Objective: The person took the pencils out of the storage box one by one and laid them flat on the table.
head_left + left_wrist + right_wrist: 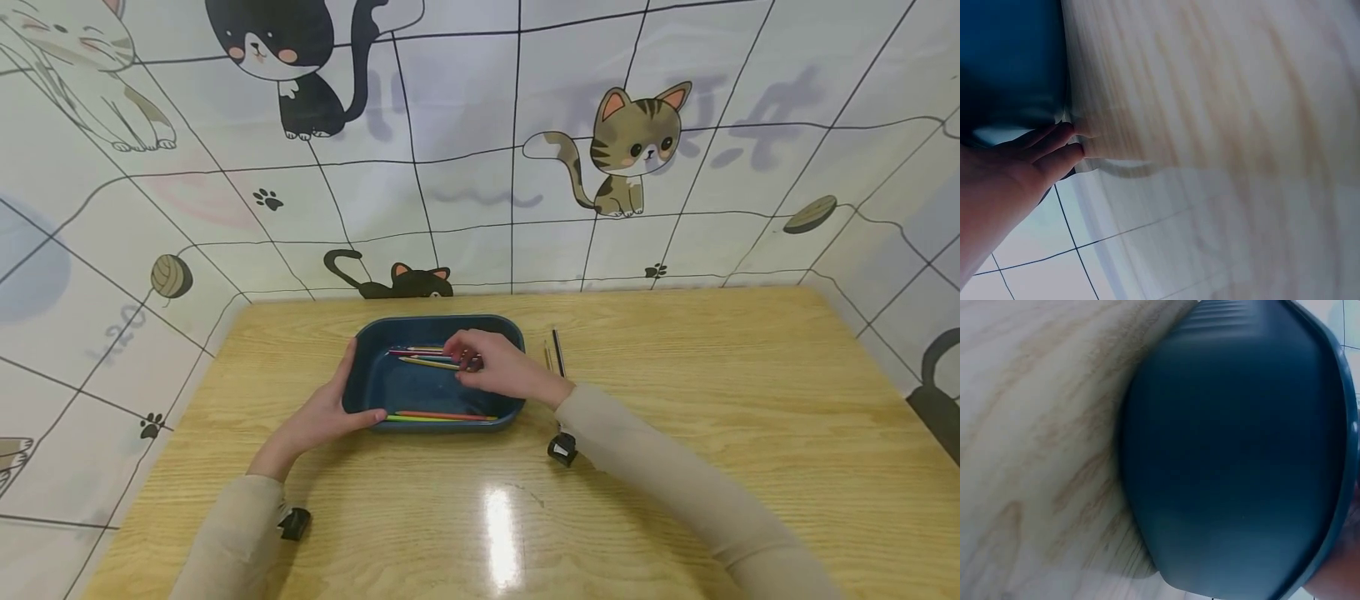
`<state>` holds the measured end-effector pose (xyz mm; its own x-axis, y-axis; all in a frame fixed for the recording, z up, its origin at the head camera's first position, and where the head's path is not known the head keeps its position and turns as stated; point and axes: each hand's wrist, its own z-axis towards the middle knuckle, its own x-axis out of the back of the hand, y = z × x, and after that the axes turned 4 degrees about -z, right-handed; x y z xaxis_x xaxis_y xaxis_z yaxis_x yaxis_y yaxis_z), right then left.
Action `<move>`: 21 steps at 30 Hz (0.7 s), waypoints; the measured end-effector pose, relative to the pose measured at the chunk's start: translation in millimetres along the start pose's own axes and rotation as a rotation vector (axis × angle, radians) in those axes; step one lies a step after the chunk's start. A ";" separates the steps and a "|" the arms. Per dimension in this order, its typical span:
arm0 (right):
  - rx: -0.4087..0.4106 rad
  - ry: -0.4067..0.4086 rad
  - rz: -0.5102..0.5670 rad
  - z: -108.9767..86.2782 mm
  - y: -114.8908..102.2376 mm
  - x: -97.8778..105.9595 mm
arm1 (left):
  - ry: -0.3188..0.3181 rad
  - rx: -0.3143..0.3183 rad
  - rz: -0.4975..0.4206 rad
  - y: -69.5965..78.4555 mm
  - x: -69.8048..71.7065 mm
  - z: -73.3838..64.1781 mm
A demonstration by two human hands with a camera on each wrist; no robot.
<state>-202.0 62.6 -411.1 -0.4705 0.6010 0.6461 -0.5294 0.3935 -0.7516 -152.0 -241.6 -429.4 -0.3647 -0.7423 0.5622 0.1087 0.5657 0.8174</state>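
Several pencils (pixel 427 362) lie inside the blue tray (pixel 412 393); whether the right hand (pixel 495 361), fingers curled above them, pinches any cannot be told. If the left hand (pixel 330 407), spread wide against the tray's left end, slips, the tray could skid.

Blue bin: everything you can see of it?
The blue bin is dark blue, open-topped and plastic-looking, with rounded corners, a lipped rim and some outer ridging in the right wrist view. It sits upright on the wood-grain table. Colored pencils lie inside. The left hand grips its left end; the right hand is over its interior.
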 end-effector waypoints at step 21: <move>-0.160 -0.234 -0.375 25.8 2.1 -8.7 | -0.004 -0.010 0.004 -1.0 -0.6 0.3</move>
<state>-217.3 40.2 -414.9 -0.4242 0.2308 0.8757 -0.5862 0.6670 -0.4598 -152.2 -241.6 -430.6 -0.3679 -0.7386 0.5649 0.1198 0.5648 0.8165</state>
